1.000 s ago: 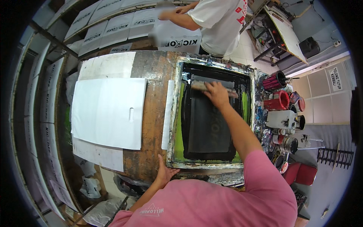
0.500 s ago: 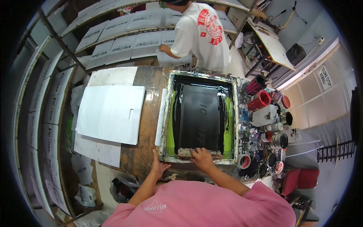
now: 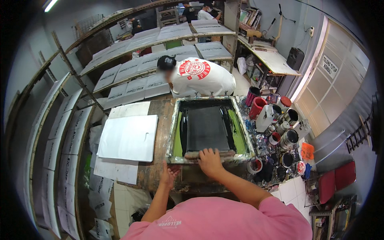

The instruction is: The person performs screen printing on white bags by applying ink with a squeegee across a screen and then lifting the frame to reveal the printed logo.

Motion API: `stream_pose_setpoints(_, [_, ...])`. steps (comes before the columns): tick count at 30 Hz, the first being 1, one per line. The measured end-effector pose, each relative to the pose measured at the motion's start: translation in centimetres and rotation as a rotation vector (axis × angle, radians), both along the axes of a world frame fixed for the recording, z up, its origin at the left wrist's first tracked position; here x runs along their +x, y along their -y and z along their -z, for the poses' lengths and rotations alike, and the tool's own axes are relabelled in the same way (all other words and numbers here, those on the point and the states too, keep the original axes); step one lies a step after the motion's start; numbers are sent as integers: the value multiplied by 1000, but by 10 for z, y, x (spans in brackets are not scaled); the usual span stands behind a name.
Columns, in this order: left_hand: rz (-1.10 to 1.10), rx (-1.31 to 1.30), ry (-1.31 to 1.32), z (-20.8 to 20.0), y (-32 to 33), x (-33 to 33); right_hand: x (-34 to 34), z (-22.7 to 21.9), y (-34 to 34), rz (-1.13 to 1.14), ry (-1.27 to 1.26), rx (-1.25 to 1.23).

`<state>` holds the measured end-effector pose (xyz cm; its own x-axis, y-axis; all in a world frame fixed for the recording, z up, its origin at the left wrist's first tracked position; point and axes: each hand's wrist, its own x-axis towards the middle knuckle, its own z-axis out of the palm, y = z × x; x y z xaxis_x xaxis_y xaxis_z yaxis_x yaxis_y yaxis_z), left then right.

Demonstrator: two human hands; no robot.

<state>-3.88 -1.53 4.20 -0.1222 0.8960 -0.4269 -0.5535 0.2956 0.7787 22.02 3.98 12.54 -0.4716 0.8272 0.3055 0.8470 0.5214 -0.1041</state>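
A screen-printing frame [image 3: 173, 140] with paint-crusted edges lies before me on the worn table. Black ink [image 3: 206, 128] covers the middle of its mesh, with green strips along both sides. At the near end of the mesh, a squeegee [image 3: 192, 155] lies crosswise, my right hand [image 3: 210, 161] closed over its handle. Beside the frame's near left corner is my left hand [image 3: 169, 176], fingers apart and holding nothing. Left of the frame sits a stack of white bags [image 3: 128, 138] with a cut-out handle slot.
Ink tubs and cans [image 3: 289, 139] crowd the table's right side. Racks [image 3: 64, 160] with printed white bags line the left and back. A co-worker [image 3: 204, 76] in a white shirt bends over beyond the frame. A red chair [image 3: 326, 186] stands at right.
My view has tilted up. The co-worker has bent down to the left. Lettering visible through the mesh earlier no longer shows, nor does the white strip left of the frame. The squeegee stays at the near end.
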Motion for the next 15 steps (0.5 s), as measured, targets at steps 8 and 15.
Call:
stream_pose_setpoints(8, [27, 478, -1, -98, -54, 10, -2, -135, -85, -25, -110, 271])
stream_pose_setpoints(15, [516, -112, -1769, 19, -56, 48, -2, -181, -130, -14, -135, 272])
